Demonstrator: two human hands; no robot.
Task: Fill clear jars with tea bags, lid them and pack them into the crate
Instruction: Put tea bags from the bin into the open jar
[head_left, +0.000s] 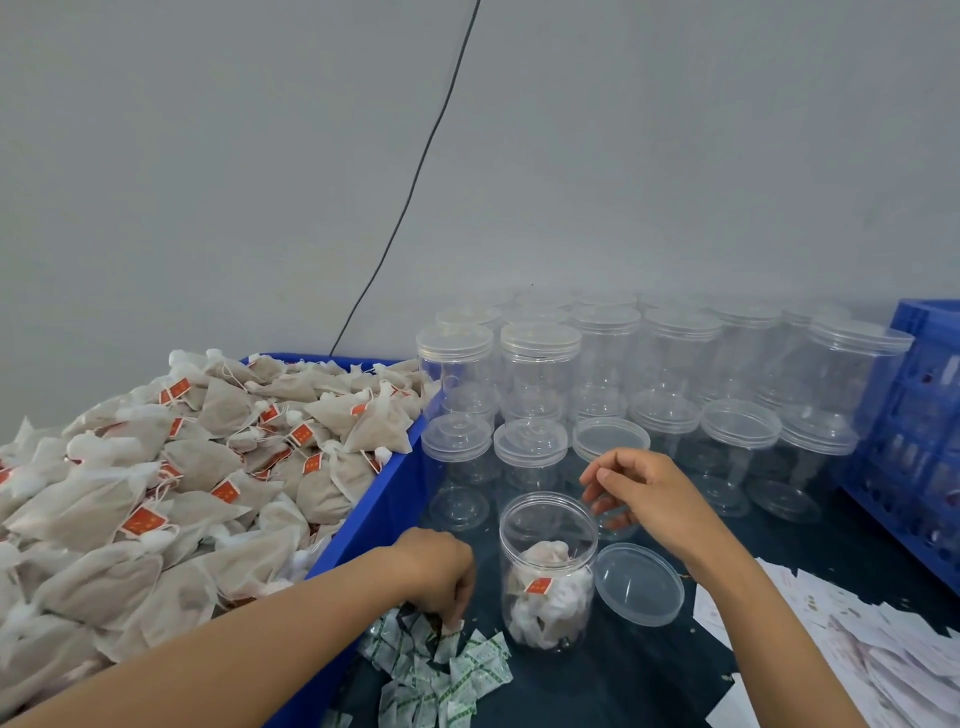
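1. The open jar (548, 569) is standing on the surface, partly holding soft, light tea bags.
2. The left hand (439, 577) is pinching a small sachet (451, 627); the right hand (641, 491) is hovering loose, holding nothing.
3. Thin clear plastic probably slips; gripping around its wall seems best.

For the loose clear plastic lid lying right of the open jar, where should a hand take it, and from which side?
Probably by the rim of the clear plastic lid, pinched across its outer edge from above on its right side. It lies flat and shallow beside the open clear jar of tea bags, and the right hand hovers nearby.
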